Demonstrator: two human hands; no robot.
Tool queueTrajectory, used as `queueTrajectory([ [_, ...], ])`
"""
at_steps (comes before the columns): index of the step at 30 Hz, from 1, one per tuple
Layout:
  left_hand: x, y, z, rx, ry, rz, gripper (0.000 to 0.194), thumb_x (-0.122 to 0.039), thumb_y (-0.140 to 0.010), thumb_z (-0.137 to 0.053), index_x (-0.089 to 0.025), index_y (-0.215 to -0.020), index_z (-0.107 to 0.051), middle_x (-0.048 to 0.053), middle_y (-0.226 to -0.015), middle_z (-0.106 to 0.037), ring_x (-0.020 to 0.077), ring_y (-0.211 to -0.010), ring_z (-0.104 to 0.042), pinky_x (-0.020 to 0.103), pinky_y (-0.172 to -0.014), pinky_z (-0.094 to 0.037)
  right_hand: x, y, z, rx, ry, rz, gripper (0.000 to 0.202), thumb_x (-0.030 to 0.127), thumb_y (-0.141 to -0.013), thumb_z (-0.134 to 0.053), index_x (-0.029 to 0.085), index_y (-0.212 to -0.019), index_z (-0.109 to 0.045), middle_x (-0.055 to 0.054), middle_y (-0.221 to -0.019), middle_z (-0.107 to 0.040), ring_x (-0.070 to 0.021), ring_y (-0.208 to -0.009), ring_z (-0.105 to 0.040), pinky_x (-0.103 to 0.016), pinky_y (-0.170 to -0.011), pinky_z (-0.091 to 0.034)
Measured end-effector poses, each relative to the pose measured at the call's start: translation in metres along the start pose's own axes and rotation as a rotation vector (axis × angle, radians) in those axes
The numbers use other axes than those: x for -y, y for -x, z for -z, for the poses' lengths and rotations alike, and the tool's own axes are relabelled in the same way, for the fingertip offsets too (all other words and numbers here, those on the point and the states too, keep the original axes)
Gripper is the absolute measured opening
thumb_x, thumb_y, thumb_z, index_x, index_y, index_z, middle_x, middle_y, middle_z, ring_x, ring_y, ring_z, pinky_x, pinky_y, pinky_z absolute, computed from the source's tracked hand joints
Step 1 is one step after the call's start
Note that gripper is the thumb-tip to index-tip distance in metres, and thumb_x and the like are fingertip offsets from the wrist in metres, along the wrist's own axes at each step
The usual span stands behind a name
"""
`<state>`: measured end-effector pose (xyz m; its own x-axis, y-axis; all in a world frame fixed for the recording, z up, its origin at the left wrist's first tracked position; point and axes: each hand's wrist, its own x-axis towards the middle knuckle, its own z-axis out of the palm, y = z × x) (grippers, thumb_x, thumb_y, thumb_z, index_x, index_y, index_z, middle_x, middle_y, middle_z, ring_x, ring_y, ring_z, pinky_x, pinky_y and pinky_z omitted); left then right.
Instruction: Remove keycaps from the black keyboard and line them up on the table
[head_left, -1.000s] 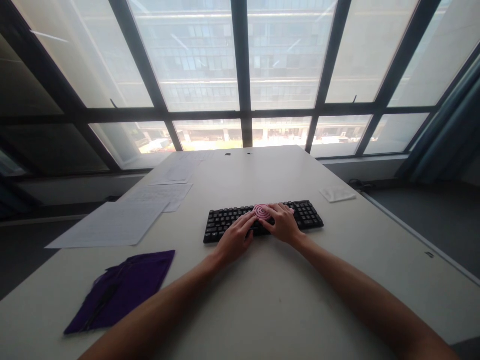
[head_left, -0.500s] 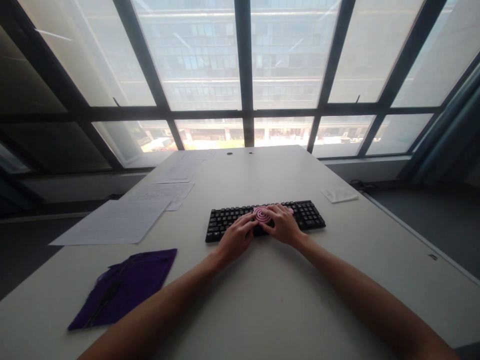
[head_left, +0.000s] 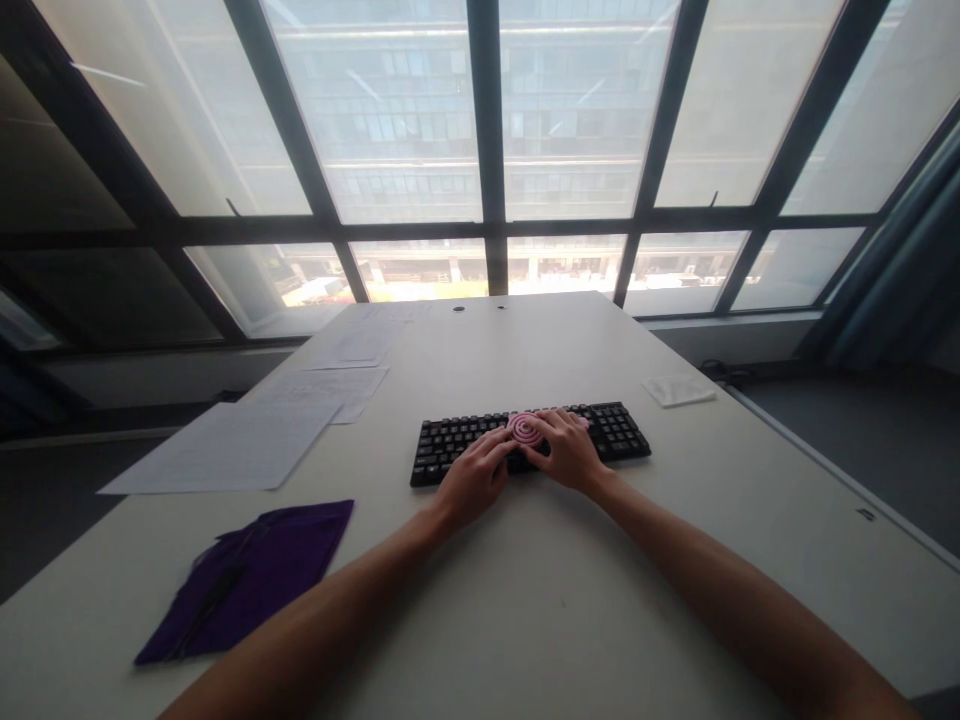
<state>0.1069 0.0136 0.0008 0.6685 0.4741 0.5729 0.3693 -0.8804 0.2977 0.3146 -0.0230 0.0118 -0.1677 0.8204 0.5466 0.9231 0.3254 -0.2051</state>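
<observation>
A black keyboard lies across the middle of the white table. Over its keys is a round pink object with concentric rings, perhaps a small handheld fan; I cannot be sure of its kind. My right hand grips it from the right, thumb and fingers across its face, and a bit of pink shows past the knuckles. At its left edge the fingers of my left hand are closed against it. Whether the object touches the keys is hidden by my hands.
A purple cloth pouch with a dark cord lies by my left forearm. Printed sheets of paper spread along the left side of the table. A clear plastic packet rests near the right edge. Windows stand beyond the table.
</observation>
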Motion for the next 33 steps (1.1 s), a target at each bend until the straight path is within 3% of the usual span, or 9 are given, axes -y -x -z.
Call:
queueTrajectory([
  [14, 0.0012, 0.0012, -0.0017, 0.022, -0.013, 0.017, 0.045, -0.007, -0.089, -0.049, -0.022, -0.13, -0.058, 0.008, -0.144, -0.053, 0.0245, -0.136, -0.046, 0.048, -0.114, -0.042, 0.0003, 0.0001, -0.0017, 0.003, -0.009, -0.006, 0.039, 0.04, -0.088, -0.063, 0.023, -0.123, -0.064, -0.009, -0.12, -0.065, -0.0274, -0.109, -0.054, -0.039, -0.095, -0.04],
  [24, -0.0005, -0.0004, 0.0019, -0.054, -0.007, -0.036, 0.038, -0.005, -0.087, -0.052, -0.022, -0.119, -0.065, 0.008, -0.134, -0.06, 0.0233, -0.129, -0.053, 0.045, -0.109, -0.047, -0.0024, 0.0018, -0.0041, -0.026, -0.041, 0.056, 0.041, 0.039, -0.085, -0.068, 0.024, -0.123, -0.063, -0.009, -0.117, -0.065, -0.0284, -0.107, -0.055, -0.041, -0.092, -0.041],
  [33, -0.0028, -0.0004, 0.0022, -0.012, -0.016, 0.008, 0.033, -0.007, -0.089, -0.051, -0.021, -0.117, -0.063, 0.009, -0.133, -0.059, 0.0243, -0.126, -0.054, 0.046, -0.107, -0.048, -0.0033, 0.0013, -0.006, -0.021, -0.054, 0.054, 0.041, 0.039, -0.086, -0.067, 0.023, -0.123, -0.063, -0.01, -0.117, -0.065, -0.0283, -0.106, -0.055, -0.042, -0.092, -0.041],
])
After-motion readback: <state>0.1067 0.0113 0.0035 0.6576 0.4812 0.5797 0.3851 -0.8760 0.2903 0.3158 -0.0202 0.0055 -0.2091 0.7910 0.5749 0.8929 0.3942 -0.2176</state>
